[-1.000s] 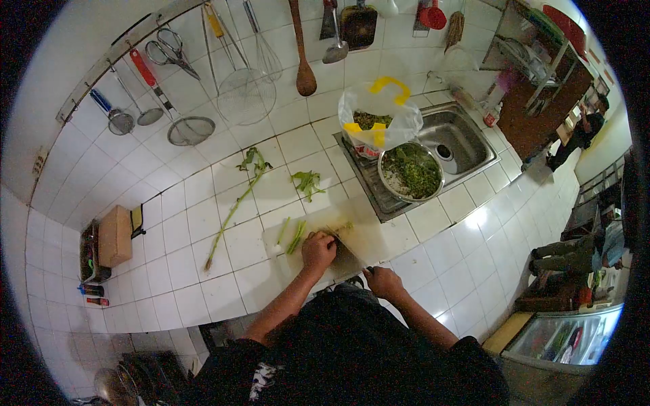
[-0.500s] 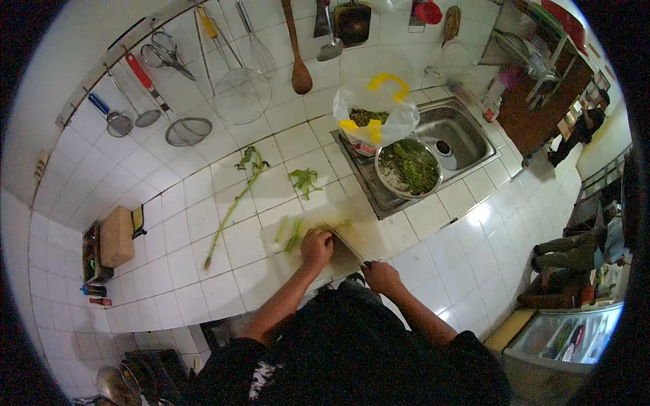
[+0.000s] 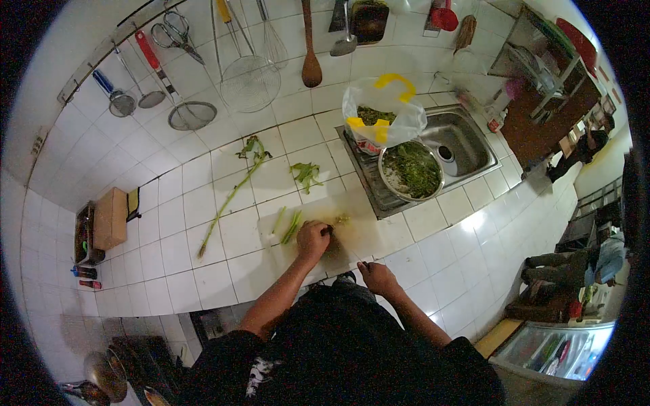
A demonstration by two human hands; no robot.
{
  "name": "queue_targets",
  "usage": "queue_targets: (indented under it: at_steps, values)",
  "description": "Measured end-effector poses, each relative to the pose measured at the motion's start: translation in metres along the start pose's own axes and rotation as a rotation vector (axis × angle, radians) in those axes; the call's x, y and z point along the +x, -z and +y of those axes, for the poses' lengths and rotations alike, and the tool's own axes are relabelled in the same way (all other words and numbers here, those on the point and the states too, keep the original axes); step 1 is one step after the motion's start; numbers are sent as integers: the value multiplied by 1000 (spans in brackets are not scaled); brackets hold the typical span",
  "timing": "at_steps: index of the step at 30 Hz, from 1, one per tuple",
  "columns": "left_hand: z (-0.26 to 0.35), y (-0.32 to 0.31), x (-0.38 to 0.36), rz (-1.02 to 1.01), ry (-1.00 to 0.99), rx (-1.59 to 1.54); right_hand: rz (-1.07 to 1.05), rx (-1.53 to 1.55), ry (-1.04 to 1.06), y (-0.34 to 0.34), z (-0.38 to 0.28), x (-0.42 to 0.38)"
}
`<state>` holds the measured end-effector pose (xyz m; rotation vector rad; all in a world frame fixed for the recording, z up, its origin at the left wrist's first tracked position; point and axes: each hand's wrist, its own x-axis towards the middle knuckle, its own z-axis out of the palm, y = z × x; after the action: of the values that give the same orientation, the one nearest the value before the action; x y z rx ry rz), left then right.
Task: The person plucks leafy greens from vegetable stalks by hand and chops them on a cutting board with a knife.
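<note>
My right hand is closed around the handle of a knife, whose thin blade points up and left over a pale cutting board. My left hand rests on the board with curled fingers, and whatever they grip is hidden. Just beyond those fingertips lie small chopped green bits. Cut green stalks are on the board left of my left hand. A long leafy stem and a loose bunch of leaves lie farther back on the white tiles.
A metal bowl of chopped greens stands by the sink, beside a plastic bag with yellow handles. Strainers, a whisk and a wooden spoon hang on the wall. At right are people and a glass-topped freezer.
The knife blade has swung slightly right, away from my left fingertips. My right hand has shifted a little left and down. The whole view has turned slightly.
</note>
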<state>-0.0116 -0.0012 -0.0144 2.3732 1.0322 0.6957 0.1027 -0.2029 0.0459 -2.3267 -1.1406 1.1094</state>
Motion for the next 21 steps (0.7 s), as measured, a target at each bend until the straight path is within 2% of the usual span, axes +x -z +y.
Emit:
queue_targets:
  at_steps: [3,5,9,11,12,14,15,18,21]
  values:
    - [-3,-1,1,-22,-17,-22,-33,6,-92,4,-12,5]
    - [-5,-8,-3,21,-22,0,33,0,29,-11,-6,20]
    - [-5,-4,3,17,-32,-1,40,-11,80,-7,-6,24]
    - [0,2,5,-100,121,-25,-26,-60,11,-13,15,23]
    - [0,3,6,-88,119,-24,-20,-65,20,-7,14,20]
    - [0,5,3,-55,49,-36,-13,-111,-32,1,11,14]
    - [0,7,1,-13,-29,-10,6,-91,10,3,7,15]
    - [3,7,-5,27,-78,37,104,-38,117,5,-8,18]
    - [0,5,-5,6,-88,38,72,-40,16,-2,-3,15]
